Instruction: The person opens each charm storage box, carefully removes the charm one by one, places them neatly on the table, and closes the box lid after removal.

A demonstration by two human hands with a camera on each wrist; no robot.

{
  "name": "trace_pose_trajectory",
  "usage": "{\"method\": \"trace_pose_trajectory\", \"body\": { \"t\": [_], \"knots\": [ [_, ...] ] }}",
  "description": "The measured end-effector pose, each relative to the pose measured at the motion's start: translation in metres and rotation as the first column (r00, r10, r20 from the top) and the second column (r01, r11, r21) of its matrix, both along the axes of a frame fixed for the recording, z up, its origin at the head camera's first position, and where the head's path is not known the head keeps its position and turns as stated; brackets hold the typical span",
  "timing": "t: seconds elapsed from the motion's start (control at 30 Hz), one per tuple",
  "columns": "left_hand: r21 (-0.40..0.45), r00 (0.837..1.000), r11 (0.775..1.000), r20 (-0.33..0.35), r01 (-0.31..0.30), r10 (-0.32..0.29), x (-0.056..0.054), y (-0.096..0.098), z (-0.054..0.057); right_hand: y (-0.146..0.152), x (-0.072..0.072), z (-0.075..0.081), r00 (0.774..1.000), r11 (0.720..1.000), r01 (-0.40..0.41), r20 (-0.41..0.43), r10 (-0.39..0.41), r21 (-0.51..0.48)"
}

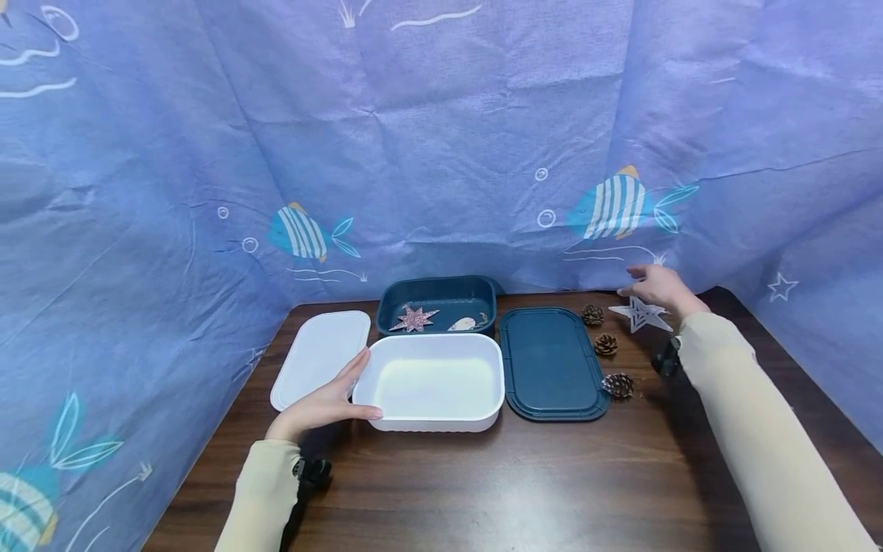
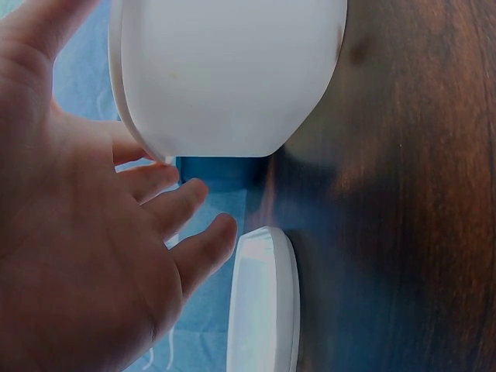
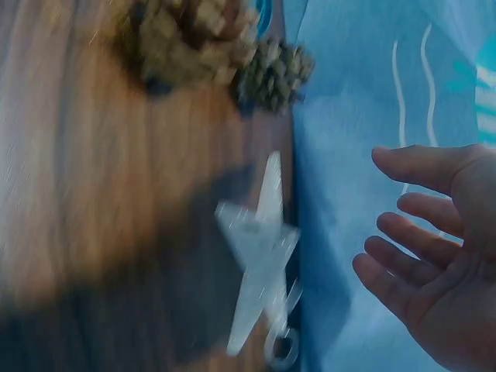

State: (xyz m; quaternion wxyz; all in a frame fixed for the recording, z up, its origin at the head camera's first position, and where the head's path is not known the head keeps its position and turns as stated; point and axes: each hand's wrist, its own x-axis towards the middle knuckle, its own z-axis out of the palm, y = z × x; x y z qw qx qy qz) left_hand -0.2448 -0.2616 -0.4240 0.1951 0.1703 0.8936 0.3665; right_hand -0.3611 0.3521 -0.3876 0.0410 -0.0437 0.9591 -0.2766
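A white rectangular container (image 1: 433,424) sits on the table. My left hand (image 1: 324,406) holds its left end, thumb at the front rim and fingers along the side; in the left wrist view the ring and little fingers stand clear of the white wall (image 2: 232,77). My right hand (image 1: 658,287) hovers over a pale star ornament (image 1: 641,313), fingers loosely extended and apart from it. The right wrist view shows the star (image 3: 262,260) with a small loop below the hand (image 3: 434,248), with blurred pinecones (image 3: 273,75) nearby.
A dark blue container (image 1: 441,287) behind holds a pink glittery star (image 1: 414,319) and a whitish ornament (image 1: 464,324). A white lid (image 1: 320,356) lies left, a dark blue lid (image 1: 552,364) right. Pinecones (image 1: 618,385) line its right side. Fish-patterned cloth (image 1: 441,153) hangs behind the table.
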Motion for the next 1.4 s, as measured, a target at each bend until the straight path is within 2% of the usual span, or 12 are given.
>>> {"method": "trace_pose_trajectory", "body": {
  "t": [0.23,0.5,0.73,1.1,1.4],
  "knots": [
    [-0.003,1.0,1.0,-0.011,0.008,-0.008,-0.001,0.001,0.0,-0.043,-0.016,0.017,1.0,0.998,-0.023,0.004,0.023,-0.063],
    [-0.002,1.0,1.0,0.005,-0.003,0.003,-0.001,0.002,0.002,-0.092,-0.033,0.039,0.997,0.994,-0.076,-0.019,0.075,-0.076],
    [-0.011,1.0,1.0,0.006,-0.005,0.006,0.0,0.002,0.004,-0.128,-0.046,0.053,0.988,0.989,-0.141,-0.063,0.138,-0.046],
    [-0.002,1.0,1.0,0.003,0.001,-0.001,0.001,0.001,0.004,-0.183,-0.057,0.059,0.978,0.979,-0.196,-0.085,0.192,-0.05],
    [0.001,1.0,1.0,-0.008,0.005,-0.005,0.0,0.001,0.001,-0.223,-0.062,0.059,0.966,0.965,-0.257,-0.055,0.254,-0.059]
  ]
}}
